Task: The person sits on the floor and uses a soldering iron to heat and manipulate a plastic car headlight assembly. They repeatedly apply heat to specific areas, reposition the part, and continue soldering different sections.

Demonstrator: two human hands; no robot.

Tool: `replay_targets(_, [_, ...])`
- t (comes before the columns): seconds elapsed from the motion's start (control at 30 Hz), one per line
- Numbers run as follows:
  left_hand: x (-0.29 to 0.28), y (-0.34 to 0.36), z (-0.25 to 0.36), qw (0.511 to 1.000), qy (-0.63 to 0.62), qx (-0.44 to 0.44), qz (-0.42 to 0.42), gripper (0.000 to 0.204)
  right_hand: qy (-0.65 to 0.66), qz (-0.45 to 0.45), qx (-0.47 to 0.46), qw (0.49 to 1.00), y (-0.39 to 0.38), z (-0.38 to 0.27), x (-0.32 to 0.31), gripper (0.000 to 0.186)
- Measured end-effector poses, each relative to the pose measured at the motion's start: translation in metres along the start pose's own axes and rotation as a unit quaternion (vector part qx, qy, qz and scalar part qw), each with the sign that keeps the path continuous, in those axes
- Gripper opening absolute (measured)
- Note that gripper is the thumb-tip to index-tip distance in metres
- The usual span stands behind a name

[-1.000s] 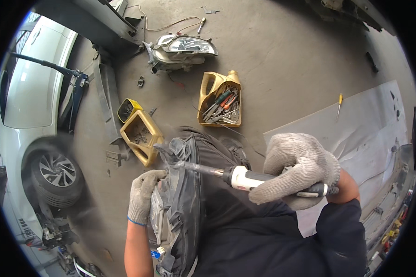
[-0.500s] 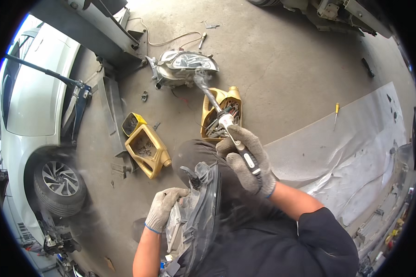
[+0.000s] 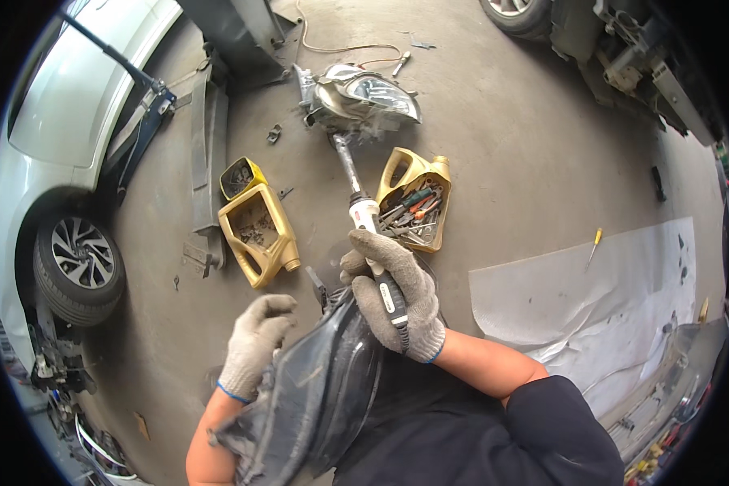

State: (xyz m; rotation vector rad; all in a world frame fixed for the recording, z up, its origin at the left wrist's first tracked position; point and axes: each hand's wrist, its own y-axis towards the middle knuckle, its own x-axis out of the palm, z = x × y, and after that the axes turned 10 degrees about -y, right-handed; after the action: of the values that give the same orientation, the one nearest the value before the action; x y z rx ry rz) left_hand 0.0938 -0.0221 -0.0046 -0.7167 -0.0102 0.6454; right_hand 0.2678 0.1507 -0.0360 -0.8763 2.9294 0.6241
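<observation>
My right hand [image 3: 401, 300], in a grey knitted glove, is closed round the black and white handle of a corded hot-air gun [image 3: 364, 215]. Its long metal barrel points away from me, and faint smoke shows beyond the tip, near a headlamp [image 3: 364, 101] lying on the floor. A scuffed dark plastic car part [image 3: 312, 389], shaped like a headlamp housing, rests against my lap. At its left edge is my gloved left hand [image 3: 255, 336], fingers loosely bent and apart, with nothing visible in them. The part hides some of that palm.
A cut-open gold jug [image 3: 439, 235] of hand tools stands ahead; another gold jug [image 3: 287, 231] and a yellow container [image 3: 255, 172] hold small hardware. A yellow-handled screwdriver [image 3: 595, 243] lies by a pale sheet [image 3: 575, 300]. A white car [image 3: 65, 105] is at left, a lift post [image 3: 239, 49] behind.
The dark car part has turned, showing its broad outer face. My left hand has loosened from its edge and risen leftward. The hot-air gun has shifted left and lower, its barrel now more upright.
</observation>
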Motion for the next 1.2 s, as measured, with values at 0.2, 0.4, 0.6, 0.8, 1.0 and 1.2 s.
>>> replay_targets(0.2, [0.002,-0.023,0.019,0.994,-0.094,0.004,0.060,0.028,0.012,-0.012,-0.040,0.999,-0.007,0.011,0.003,0.064])
replay_targets(0.4, [0.038,-0.071,0.059,0.979,0.098,0.144,0.110,0.025,0.051,-0.019,-0.071,0.996,-0.020,0.028,-0.014,0.069])
replay_targets(0.6, [0.064,-0.080,0.058,0.968,0.080,0.222,0.089,0.028,0.059,-0.037,-0.068,0.995,-0.024,0.026,-0.027,0.062])
replay_targets(0.8, [0.089,-0.104,0.085,0.966,0.163,0.186,0.075,0.032,0.187,0.018,-0.038,0.982,-0.010,0.026,-0.061,0.061])
replay_targets(1.0, [0.072,-0.101,0.077,0.894,0.320,0.312,0.018,0.026,0.223,0.096,0.011,0.970,0.000,0.011,-0.133,0.074])
replay_targets(1.2, [0.073,-0.099,0.072,0.947,0.226,0.223,0.057,0.027,0.282,0.112,0.134,0.943,-0.017,-0.007,-0.163,0.065])
